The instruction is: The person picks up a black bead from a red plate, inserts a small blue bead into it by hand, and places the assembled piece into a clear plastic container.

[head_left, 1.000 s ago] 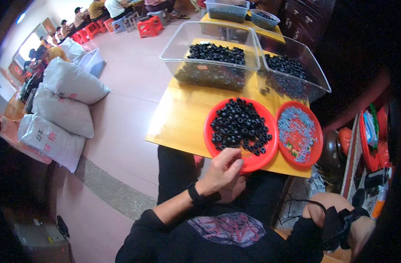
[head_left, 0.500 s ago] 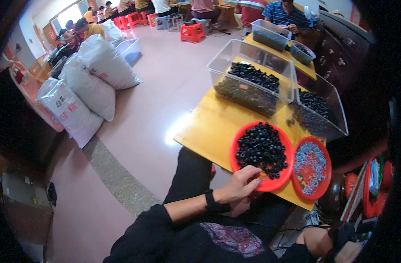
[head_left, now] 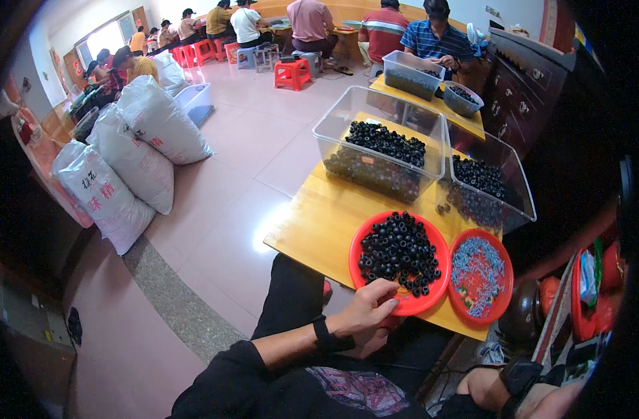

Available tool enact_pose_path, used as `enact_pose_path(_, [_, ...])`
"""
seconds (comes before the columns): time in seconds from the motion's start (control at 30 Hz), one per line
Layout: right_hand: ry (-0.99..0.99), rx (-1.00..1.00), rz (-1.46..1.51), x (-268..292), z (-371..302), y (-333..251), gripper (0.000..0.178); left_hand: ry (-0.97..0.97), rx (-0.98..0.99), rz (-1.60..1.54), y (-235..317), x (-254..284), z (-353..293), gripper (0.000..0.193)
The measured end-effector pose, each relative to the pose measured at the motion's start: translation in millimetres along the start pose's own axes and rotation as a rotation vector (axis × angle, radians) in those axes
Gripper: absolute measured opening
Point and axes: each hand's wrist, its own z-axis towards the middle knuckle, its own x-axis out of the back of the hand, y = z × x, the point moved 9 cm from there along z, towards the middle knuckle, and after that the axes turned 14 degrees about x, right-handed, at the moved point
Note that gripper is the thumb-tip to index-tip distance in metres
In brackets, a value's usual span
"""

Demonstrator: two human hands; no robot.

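At the near rim of a red round plate (head_left: pixel 442 262), my left hand (head_left: pixel 367 307) is closed, with thumb and forefinger drawn together. What it pinches, if anything, is hidden. The plate holds a heap of small black ring-shaped beads (head_left: pixel 396 251). To its right, a second red plate (head_left: pixel 507 279) carries many thin blue-grey pieces (head_left: pixel 476 269), with a few greenish and yellow bits among them. My right hand (head_left: pixel 557 399) reaches out to the lower right, beyond a black wristband. It lies at the dark rim of the picture, and its fingers cannot be made out.
Clear plastic bins (head_left: pixel 319 143) of black beads stand on the yellow table (head_left: pixel 309 202). Stuffed white sacks (head_left: pixel 103 195) lean together on the left floor. A person in a blue shirt (head_left: pixel 438 40) works at the far table end. Red stools (head_left: pixel 291 73) stand farther back.
The whole view has shifted, so the plates and bins sit lower and a little farther left. My left hand stays at the plate's near rim. More of my right forearm shows.
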Motion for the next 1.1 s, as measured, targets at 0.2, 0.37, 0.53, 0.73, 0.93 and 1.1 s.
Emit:
enact_pose_path(0.2, [0.015, 0.064, -0.014, -2.0, 0.5, 15.5, 0.053, -0.069, 0.009, -0.012, 0.6, -9.6, 5.1, 0.028])
enact_pose_path(0.37, [0.033, 0.066, -0.064, -5.1, -2.3, 11.9, 0.056, -0.051, -0.026, -0.005, -0.1, -6.6, 3.5, 0.027])
enact_pose_path(0.53, [0.04, 0.046, -0.111, -7.6, -1.5, 10.3, 0.059, -0.064, 0.01, -0.04, -6.5, -10.9, 5.0, 0.026])
enact_pose_path(0.73, [0.065, 0.027, -0.145, -9.5, -2.1, 12.9, 0.062, -0.064, -0.002, -0.018, -3.1, -8.0, 6.4, 0.027])
enact_pose_path(0.93, [0.087, 0.034, -0.21, -13.6, -3.6, 16.2, 0.065, -0.062, -0.008, -0.032, -5.0, -9.0, 6.1, 0.026])
enact_pose_path(1.1, [0.096, 0.029, -0.261, -16.1, -4.1, 18.0, 0.068, -0.066, 0.011, 0.0, -1.3, -8.5, 7.9, 0.026])
